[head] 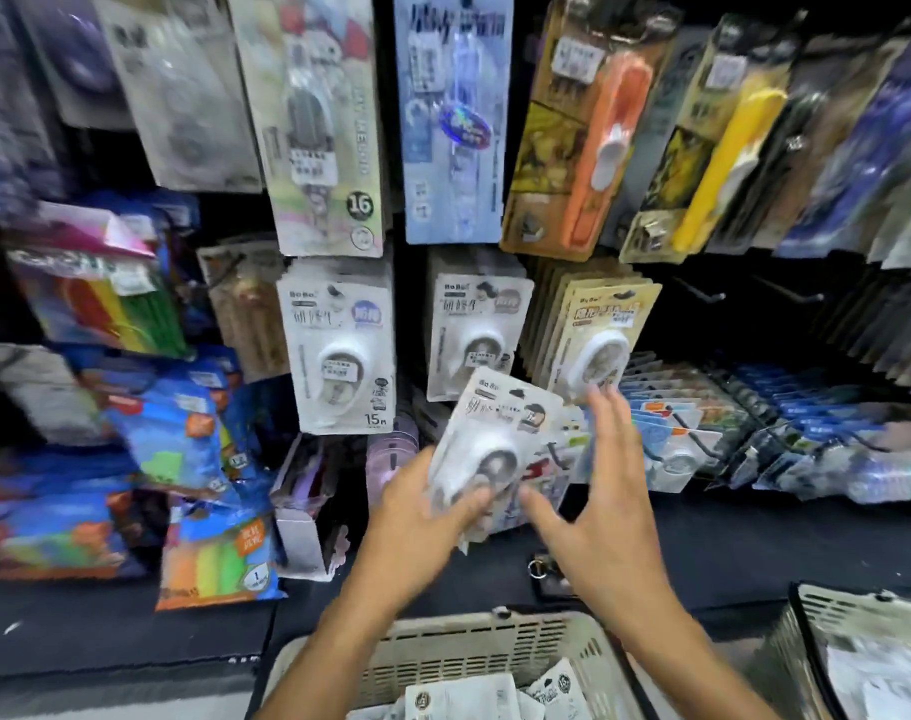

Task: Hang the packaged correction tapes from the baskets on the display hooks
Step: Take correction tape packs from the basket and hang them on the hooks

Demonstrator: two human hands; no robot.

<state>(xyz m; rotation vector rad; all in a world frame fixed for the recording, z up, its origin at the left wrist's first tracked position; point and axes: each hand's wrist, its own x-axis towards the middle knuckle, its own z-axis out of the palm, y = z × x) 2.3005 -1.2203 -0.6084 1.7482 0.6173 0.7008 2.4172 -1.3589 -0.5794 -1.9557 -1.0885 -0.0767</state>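
Note:
My left hand (427,504) grips a stack of white packaged correction tapes (495,439), tilted to the right, just below the display. My right hand (593,491) hovers beside the pack with fingers spread and straight, holding nothing. Matching white packs hang on hooks above, one row (474,330) straight over the held pack and another (341,345) to its left. A beige row of packs (593,335) hangs to the right. Below my arms sits a beige basket (474,646) with more packs (464,696) in it.
Taller carded tapes hang in the top row, among them an orange one (599,127) and a yellow one (723,148). Bare hooks (703,293) stick out at the right. Colourful stationery packs (183,439) crowd the left. A second basket (869,621) stands at lower right.

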